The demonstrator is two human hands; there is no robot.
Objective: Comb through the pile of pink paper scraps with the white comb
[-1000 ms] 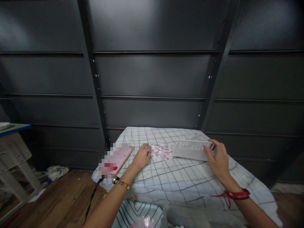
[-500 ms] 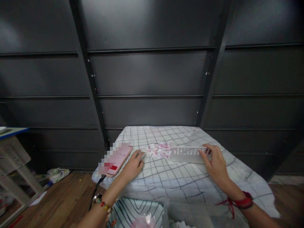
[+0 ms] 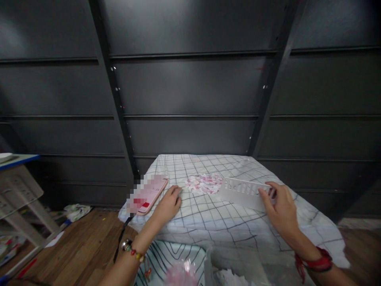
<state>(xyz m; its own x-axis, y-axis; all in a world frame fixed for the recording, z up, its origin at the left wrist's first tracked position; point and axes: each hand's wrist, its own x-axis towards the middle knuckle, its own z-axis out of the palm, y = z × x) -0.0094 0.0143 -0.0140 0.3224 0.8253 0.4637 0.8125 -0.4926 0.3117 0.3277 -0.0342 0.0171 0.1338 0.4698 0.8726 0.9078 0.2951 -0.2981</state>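
Note:
My right hand (image 3: pixel 281 206) grips the right end of a long white plastic basket (image 3: pixel 242 195) with slotted sides, thumb on the near side and fingers over the far edge. The basket is turned at a slant on the checked cloth (image 3: pixel 205 218). Just beyond its left end lies a loose pile of small pink and white pieces (image 3: pixel 204 183), too small to name. My left hand (image 3: pixel 169 203) rests on the cloth left of the pile, fingers forward and slightly bent, with no object visible in it. A pink phone (image 3: pixel 151 196), partly blurred, lies beside that hand.
In front of me stand a patterned tray (image 3: pixel 160 252) with a clear bag of pink items (image 3: pixel 181 274) and a translucent bin (image 3: pixel 250 258) holding white pieces. A black cable (image 3: pixel 120 240) hangs from the phone. Dark panels (image 3: pixel 190 87) rise behind; a small table (image 3: pixel 20 163) is at left.
My right hand has drawn the basket's right end rightward and toward me, so it now sits slanted and farther from the left hand. The left hand stays in nearly the same place.

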